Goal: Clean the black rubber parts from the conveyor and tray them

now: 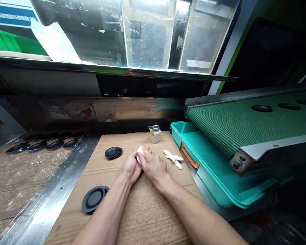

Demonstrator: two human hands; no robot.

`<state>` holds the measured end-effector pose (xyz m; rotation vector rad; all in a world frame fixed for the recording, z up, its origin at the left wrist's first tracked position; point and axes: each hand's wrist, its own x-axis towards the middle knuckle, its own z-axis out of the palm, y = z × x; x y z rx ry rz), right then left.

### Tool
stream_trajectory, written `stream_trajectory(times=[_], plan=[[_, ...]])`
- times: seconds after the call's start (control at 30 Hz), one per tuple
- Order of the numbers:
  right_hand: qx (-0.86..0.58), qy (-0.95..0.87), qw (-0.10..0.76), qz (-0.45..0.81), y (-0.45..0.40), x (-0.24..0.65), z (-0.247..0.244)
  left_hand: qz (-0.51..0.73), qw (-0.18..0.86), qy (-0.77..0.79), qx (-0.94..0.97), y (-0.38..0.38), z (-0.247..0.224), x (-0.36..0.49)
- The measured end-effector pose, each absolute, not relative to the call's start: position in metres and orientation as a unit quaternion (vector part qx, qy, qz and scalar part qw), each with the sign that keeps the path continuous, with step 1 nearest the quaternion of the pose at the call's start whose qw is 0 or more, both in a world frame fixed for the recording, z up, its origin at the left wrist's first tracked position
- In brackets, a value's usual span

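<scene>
Both of my hands meet over the cardboard sheet (153,204) around a small whitish piece (140,153), partly covered by the fingers. My left hand (132,166) cups it from the left, fingers wrapped beneath. My right hand (154,165) presses on it from the right with its fingers bent. Right of the hands lies a twisted white cloth (173,158). Beyond them stands a white bottle (155,135) with a metal cap. Black round parts (113,152) lie to the left, and a larger black round part (94,199) rests nearer, by my left forearm.
A green conveyor belt (234,119) at the right carries several black round parts. Below it sits a teal bin (214,170) with an orange handle. Clear plastic trays (17,183) at the left have black parts along their far side. A metal ledge (112,70) crosses behind.
</scene>
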<state>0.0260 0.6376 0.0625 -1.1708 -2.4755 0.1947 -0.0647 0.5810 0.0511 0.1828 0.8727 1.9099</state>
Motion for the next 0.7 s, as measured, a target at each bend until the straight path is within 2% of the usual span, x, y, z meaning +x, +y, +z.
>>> stream_trajectory(times=[0.3, 0.4, 0.53, 0.6, 0.7], plan=[[-0.412, -0.876, 0.22, 0.118, 0.644, 0.027, 0.06, 0.789, 0.49, 0.365, 0.059, 0.58, 0.052, -0.071], [-0.442, -0.829, 0.294, 0.179, 0.665, 0.034, 0.059, 0.79, 0.478, 0.379, 0.064, 0.578, 0.051, -0.073], [-0.374, -0.796, 0.395, 0.267, 0.681, 0.045, 0.056, 0.791, 0.482, 0.372, 0.06, 0.578, 0.049, -0.078], [-0.321, -0.804, 0.392, 0.312, 0.681, 0.047, 0.055, 0.8, 0.477, 0.361, 0.047, 0.579, 0.048, -0.08], [-0.27, -0.819, 0.32, 0.392, 0.675, 0.046, 0.055, 0.807, 0.472, 0.353, 0.033, 0.581, 0.048, -0.078]])
